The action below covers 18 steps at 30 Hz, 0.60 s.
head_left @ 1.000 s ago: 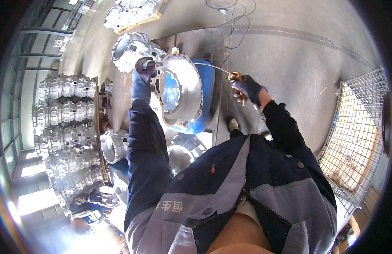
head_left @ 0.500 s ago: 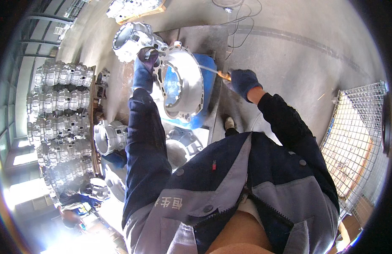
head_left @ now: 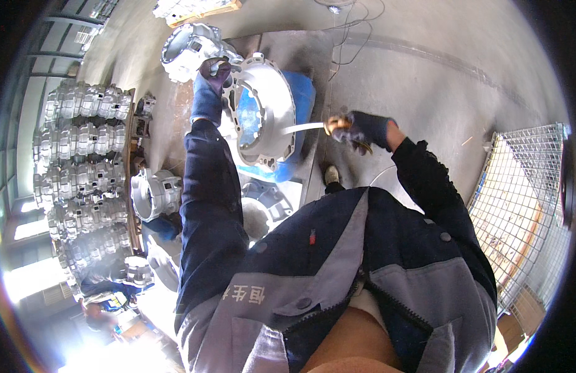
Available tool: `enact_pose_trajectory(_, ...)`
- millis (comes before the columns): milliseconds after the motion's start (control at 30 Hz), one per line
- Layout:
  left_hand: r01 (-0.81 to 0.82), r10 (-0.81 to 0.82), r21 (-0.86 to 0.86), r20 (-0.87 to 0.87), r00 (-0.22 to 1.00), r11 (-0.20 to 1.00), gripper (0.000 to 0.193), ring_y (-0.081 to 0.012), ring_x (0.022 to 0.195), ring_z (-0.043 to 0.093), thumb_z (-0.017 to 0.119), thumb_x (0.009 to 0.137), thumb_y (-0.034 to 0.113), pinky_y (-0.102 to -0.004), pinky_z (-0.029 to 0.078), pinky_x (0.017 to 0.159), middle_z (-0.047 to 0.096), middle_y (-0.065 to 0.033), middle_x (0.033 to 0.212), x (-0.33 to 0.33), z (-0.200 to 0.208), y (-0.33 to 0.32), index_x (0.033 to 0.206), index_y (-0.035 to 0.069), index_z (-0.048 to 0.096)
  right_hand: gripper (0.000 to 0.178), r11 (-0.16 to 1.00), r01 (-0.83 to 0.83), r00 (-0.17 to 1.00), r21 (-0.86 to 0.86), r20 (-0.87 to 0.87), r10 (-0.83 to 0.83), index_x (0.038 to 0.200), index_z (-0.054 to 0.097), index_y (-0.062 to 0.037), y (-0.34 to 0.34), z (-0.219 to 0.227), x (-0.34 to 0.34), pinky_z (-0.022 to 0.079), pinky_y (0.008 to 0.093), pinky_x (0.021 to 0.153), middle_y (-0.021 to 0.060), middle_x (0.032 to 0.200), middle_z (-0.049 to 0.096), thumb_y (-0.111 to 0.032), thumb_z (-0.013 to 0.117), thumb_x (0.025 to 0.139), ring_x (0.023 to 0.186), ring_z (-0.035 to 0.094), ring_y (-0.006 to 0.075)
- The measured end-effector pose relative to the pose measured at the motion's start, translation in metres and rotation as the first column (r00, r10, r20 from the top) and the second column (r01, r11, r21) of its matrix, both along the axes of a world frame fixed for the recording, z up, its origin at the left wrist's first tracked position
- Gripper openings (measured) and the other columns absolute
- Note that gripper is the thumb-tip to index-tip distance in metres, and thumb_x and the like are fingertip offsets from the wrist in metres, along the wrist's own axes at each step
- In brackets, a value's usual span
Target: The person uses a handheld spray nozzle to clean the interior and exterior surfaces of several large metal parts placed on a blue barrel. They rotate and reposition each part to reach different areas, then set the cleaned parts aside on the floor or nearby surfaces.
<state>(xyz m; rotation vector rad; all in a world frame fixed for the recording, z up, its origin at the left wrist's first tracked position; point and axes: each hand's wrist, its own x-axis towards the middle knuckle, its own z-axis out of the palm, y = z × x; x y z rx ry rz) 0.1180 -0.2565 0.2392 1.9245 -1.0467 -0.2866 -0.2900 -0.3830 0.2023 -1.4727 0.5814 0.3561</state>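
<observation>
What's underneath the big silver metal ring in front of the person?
A blue surface shows through the opening of the metal ring and past its right and lower edges. What lies directly under the metal is covered.

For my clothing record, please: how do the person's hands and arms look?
The left hand wears a blue, darker-fingered glove; the right hand, a dark blue one. The left sleeve is navy; the right sleeve, nearly black, looks ragged-edged.

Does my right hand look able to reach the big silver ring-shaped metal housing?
Likely yes: the dark-gloved right hand holds a brass-coloured tool whose slim pale rod points at the silver housing, with nothing visible blocking it. The dark-gloved left hand is at the far side.
</observation>
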Motion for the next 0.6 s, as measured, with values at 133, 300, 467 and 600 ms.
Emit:
enact_pose_trajectory(133, 0.028, -0.027, 0.005, -0.065, 0.998, 1.0, 0.032, -0.0163, 0.071, 0.064, 0.08, 0.08, 0.026, -0.0325, 0.053, 0.065, 0.07, -0.0055, 0.082, 0.012, -0.006, -0.006, 0.103, 0.007, 0.068, 0.026, 0.907, 0.418, 0.907, -0.059, 0.09, -0.412, 0.108, 0.064, -0.0073, -0.015, -0.02, -0.001, 0.05, 0.0302, 0.045, 0.0019, 0.067, 0.06, -0.03, 0.064, 0.096, 0.051, 0.057, 0.0116)
enact_pose_trajectory(300, 0.101, -0.104, -0.079, -0.04, 0.994, 0.992, 0.031, -0.0122, 0.071, 0.057, 0.077, 0.085, 0.027, -0.0287, 0.048, 0.063, 0.064, -0.0005, 0.081, -0.003, 0.004, -0.001, 0.108, 0.008, 0.066, 0.025, 0.862, 0.501, 0.865, 0.07, -0.007, -0.502, 0.106, 0.063, -0.0038, -0.028, -0.047, -0.014, 0.051, 0.0331, 0.046, 0.0055, 0.077, 0.061, -0.026, 0.065, 0.095, 0.061, 0.064, 0.0174)
enact_pose_trajectory(467, 0.04, -0.04, -0.004, -0.224, 0.974, 0.999, 0.024, -0.0084, 0.069, 0.05, 0.069, 0.093, 0.028, -0.0231, 0.039, 0.055, 0.056, 0.0042, 0.082, -0.041, 0.028, 0.01, 0.11, 0.013, 0.064, 0.02, 0.733, 0.636, 0.755, 0.242, 0.003, -0.656, 0.109, 0.061, -0.009, -0.019, -0.052, -0.001, 0.049, 0.0323, 0.048, 0.0014, 0.073, 0.059, -0.024, 0.061, 0.096, 0.059, 0.059, 0.0134)
enact_pose_trajectory(600, 0.068, -0.077, -0.055, -0.182, 0.98, 0.996, 0.024, -0.0084, 0.068, 0.047, 0.07, 0.092, 0.028, -0.0225, 0.037, 0.056, 0.053, 0.0049, 0.08, -0.046, 0.032, 0.007, 0.111, 0.014, 0.064, 0.016, 0.77, 0.531, 0.82, 0.355, 0.015, -0.572, 0.112, 0.06, -0.0132, -0.013, -0.051, 0.009, 0.049, 0.0316, 0.048, 0.0, 0.076, 0.054, -0.021, 0.06, 0.097, 0.058, 0.057, 0.0132)
